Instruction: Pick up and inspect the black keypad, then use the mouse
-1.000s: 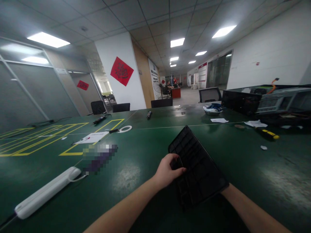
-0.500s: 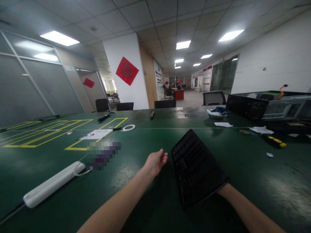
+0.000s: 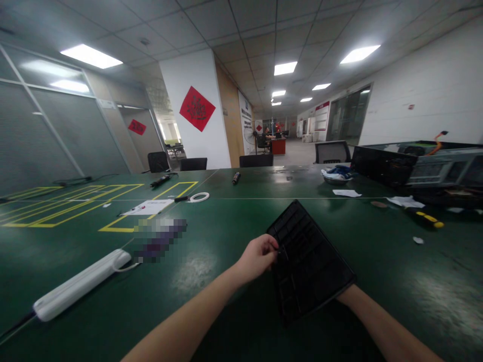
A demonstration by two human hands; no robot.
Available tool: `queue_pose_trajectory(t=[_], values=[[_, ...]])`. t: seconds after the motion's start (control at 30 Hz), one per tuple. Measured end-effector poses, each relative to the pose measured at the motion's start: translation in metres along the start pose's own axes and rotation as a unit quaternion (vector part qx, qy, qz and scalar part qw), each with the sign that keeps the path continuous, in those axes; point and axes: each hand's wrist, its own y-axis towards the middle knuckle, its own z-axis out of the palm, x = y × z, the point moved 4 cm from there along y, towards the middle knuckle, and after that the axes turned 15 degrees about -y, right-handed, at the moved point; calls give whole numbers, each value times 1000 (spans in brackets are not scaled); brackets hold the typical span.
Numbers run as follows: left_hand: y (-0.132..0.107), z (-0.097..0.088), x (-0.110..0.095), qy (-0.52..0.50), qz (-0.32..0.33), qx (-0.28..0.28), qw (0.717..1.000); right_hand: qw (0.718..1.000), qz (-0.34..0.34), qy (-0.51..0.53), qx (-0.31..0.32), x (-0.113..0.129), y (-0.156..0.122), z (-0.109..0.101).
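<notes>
A black gridded tray [image 3: 307,259] is held tilted above the green table [image 3: 377,261], its far end pointing away from me. My left hand [image 3: 258,256] is at the tray's left edge with fingers curled in a pinch against it. What the fingertips hold is too small to see. My right hand is hidden beneath the tray's near right corner; only its forearm [image 3: 381,324] shows, and the hand seems to support the tray from below.
A white power strip [image 3: 81,284] lies at the near left, with a blurred-out item [image 3: 158,239] beyond it. Yellow floor-style tape lines [image 3: 71,203], a paper [image 3: 149,207], a white ring [image 3: 199,197], a screwdriver [image 3: 424,217], a bowl [image 3: 334,176] and equipment [image 3: 415,166] sit farther off.
Half a second ago my left hand was open and off to the left of the tray. It has come back to the tray's left edge and closed in a pinch.
</notes>
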Motion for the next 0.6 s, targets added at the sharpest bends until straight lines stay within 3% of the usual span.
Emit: queue_pose_trajectory(t=[0.13, 0.27, 0.33, 0.5, 0.6], values=[[-4, 7, -14, 212, 97, 17, 972, 1000, 11, -8, 1, -9, 1, -1], [-15, 18, -31, 411, 155, 69, 896, 1000, -5, -20, -18, 0, -1, -4], [-18, 21, -34, 448, 169, 93, 873, 999, -20, -27, -30, 8, -3, -6], [-11, 12, -27, 327, 147, 44, 932, 997, -46, -40, -48, 24, -6, -8], [-3, 9, -18, 314, 116, 11, 942, 996, -55, -44, -54, 27, -8, -7]])
